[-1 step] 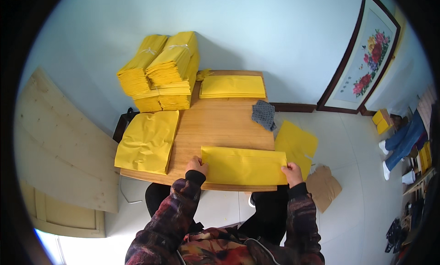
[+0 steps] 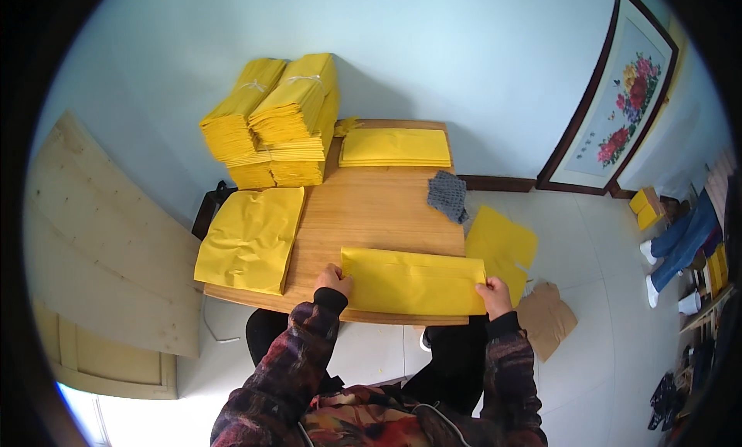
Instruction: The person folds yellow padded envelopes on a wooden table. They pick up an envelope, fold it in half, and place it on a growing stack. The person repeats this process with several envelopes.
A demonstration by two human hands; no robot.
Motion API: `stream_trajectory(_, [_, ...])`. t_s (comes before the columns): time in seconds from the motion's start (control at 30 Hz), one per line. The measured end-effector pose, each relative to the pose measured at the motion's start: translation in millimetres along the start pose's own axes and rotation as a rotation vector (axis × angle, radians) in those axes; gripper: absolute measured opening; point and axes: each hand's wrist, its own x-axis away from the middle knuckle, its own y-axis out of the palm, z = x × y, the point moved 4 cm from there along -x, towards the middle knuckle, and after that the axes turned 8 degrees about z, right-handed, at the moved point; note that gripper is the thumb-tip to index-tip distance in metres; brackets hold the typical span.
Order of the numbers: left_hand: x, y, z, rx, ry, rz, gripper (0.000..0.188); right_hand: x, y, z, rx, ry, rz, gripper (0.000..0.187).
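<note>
A folded sheet of yellow paper [image 2: 413,283] lies long side toward me at the front edge of the wooden table [image 2: 363,215]. My left hand [image 2: 332,283] is closed on its left end, the thumb against the paper. At the opposite end, my right hand [image 2: 495,295] pinches the right edge. To the left of my left hand lies a wrinkled, wide yellow paper stack [image 2: 251,240]. Beyond, at the table's far side, is a flat pile of folded yellow paper [image 2: 396,147]. How many layers the held piece has, I cannot tell.
Tied yellow paper bundles [image 2: 270,111] are piled at the back left. A grey knitted cloth [image 2: 447,195] lies by the right edge. On the floor are yellow paper [image 2: 502,238] and brown paper [image 2: 547,321]. A board [image 2: 108,238] leans at left; another person's legs [image 2: 680,246] show far right.
</note>
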Motion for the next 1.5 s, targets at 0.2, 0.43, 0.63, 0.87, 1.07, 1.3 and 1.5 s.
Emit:
stream_trajectory(0.2, [-24.8,10.6,-21.6,0.298,-0.081,-0.292,0.023,6.6,-5.3,-51.6,0.043,-0.083,0.011,0.014])
stream_trajectory(0.43, [-133.9,-0.1,42.8,1.010,-0.095,-0.528,0.024,-94.9,14.1,-140.5,-0.052,-0.203,-0.143,0.010])
stream_trajectory(0.63, [-264.2,19.6,97.0,0.937,-0.106,-0.268,0.020,-247.1,81.1,-172.3,-0.142,-0.085,-0.148,0.017])
stream_trajectory(0.87, [-338.4,61.7,109.9,0.737,-0.114,0.029,0.027,-343.0,138.9,-176.5,-0.115,-0.046,-0.121,0.022])
stream_trajectory(1.07, [-359.0,73.9,114.1,0.804,-0.075,0.062,0.032,-364.2,153.7,-173.0,-0.098,-0.017,-0.147,0.026])
stream_trajectory(1.3, [-368.6,77.4,114.3,0.396,0.112,0.296,0.034,-368.1,167.4,-166.9,-0.068,-0.009,-0.151,0.027])
stream_trajectory(1.5, [-367.3,89.2,104.1,0.267,0.180,0.256,0.041,-366.6,168.8,-166.2,0.051,-0.023,-0.129,0.026])
